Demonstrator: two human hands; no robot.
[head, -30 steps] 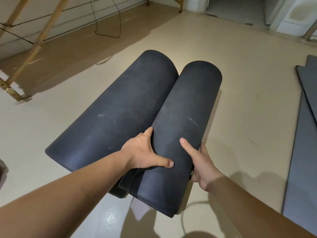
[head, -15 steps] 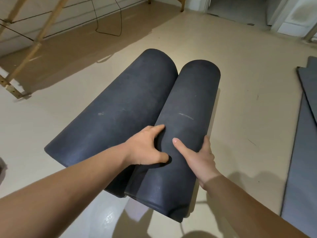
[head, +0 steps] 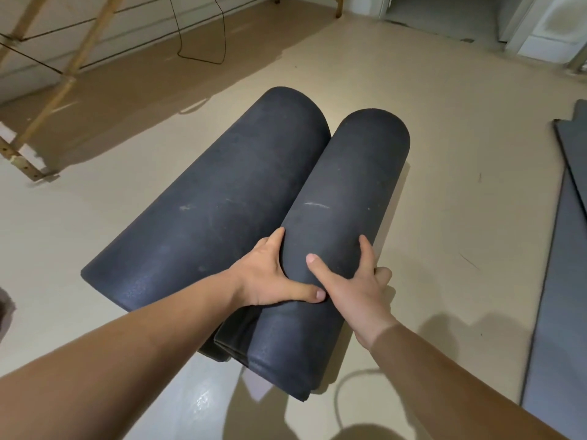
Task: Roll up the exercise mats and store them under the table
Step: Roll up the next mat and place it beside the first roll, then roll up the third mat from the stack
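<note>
**Exercise mats [head: 241, 198]: two touching rolls on the floor [head: 460, 160]**

Wide roll [head: 206, 242] left, narrow roll [head: 349, 185] right. My left hand [head: 270, 277] clasps the narrow roll at the seam. My right hand [head: 352, 290], lower on its side earlier, now curls over its top.

The wider rolled mat [head: 222, 201] is charcoal black with a fine speckled grain and faint pale scuffs. The narrower rolled mat [head: 349, 192] is the same charcoal black — one whitish streak marks its top. The floor [head: 460, 185] is beige. The flat mat [head: 565, 312] at right is slate grey. Wooden legs [head: 73, 61] — light yellow-brown. The cable [head: 203, 60] is black.
</note>
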